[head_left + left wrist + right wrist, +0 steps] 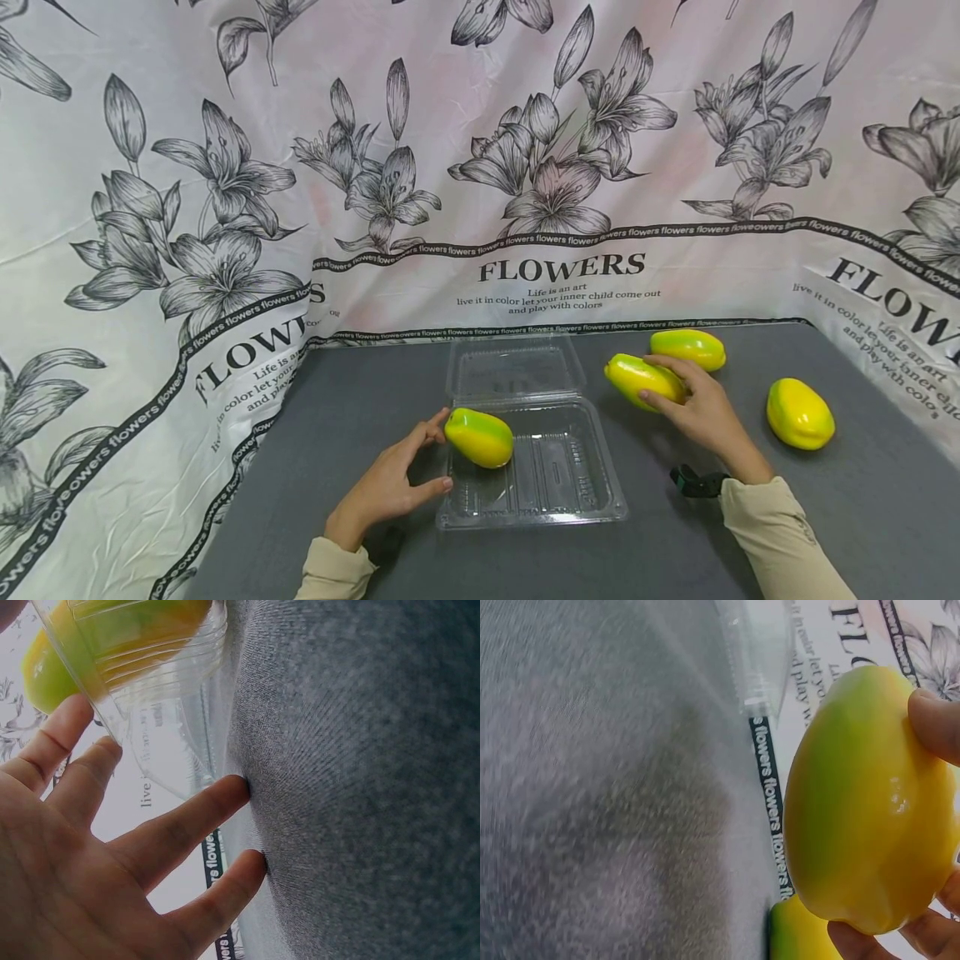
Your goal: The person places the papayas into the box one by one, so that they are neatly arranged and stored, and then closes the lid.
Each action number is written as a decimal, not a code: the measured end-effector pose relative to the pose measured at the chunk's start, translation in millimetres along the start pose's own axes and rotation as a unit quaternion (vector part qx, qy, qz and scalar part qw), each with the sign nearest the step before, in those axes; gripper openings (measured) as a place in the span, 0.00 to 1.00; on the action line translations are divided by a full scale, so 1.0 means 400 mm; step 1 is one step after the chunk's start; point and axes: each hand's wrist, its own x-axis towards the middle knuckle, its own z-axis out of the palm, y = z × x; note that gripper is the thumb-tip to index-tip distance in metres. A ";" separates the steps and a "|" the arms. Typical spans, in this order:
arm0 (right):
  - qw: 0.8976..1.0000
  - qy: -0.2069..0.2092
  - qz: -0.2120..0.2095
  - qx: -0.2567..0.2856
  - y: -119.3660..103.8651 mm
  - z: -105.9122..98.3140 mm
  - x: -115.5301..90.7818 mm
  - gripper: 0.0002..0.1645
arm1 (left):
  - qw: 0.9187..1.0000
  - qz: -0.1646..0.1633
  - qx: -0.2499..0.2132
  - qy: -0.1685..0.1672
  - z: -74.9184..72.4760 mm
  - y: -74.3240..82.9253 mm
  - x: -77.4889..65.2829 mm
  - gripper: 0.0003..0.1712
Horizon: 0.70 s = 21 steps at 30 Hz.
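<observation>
In the head view my right hand holds a yellow-green papaya between thumb and fingers, above the table right of the container. The right wrist view shows this papaya up close, glossy and clear of the grey surface. A clear plastic clamshell container lies with its lid folded back. One papaya is in its left part. My left hand is at the container's left side, fingers spread; in the left wrist view two fingertips are right at the clear wall and two others at the tabletop.
Two more papayas lie on the right of the grey table: one papaya behind my right hand, another papaya right of it. A flower-printed cloth hangs along the back and sides.
</observation>
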 end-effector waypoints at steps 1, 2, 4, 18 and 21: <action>1.000 -0.003 0.004 0.003 -0.002 -0.001 0.000 0.31 | 1.000 -0.002 -0.001 0.000 0.000 0.000 0.002 0.31; 1.000 -0.006 0.008 0.006 -0.005 -0.001 0.000 0.31 | 1.000 -0.005 -0.001 0.000 0.000 0.000 0.002 0.34; 1.000 -0.008 0.012 0.012 -0.009 -0.002 0.000 0.31 | 1.000 -0.008 -0.003 0.000 -0.001 0.000 0.003 0.38; 0.999 -0.029 0.028 0.024 -0.060 -0.007 0.001 0.32 | 1.000 -0.018 -0.007 -0.006 0.001 0.000 -0.005 0.50; 0.999 -0.033 0.032 0.030 -0.069 -0.004 0.003 0.33 | 1.000 -0.014 -0.008 -0.004 0.001 0.000 0.000 0.41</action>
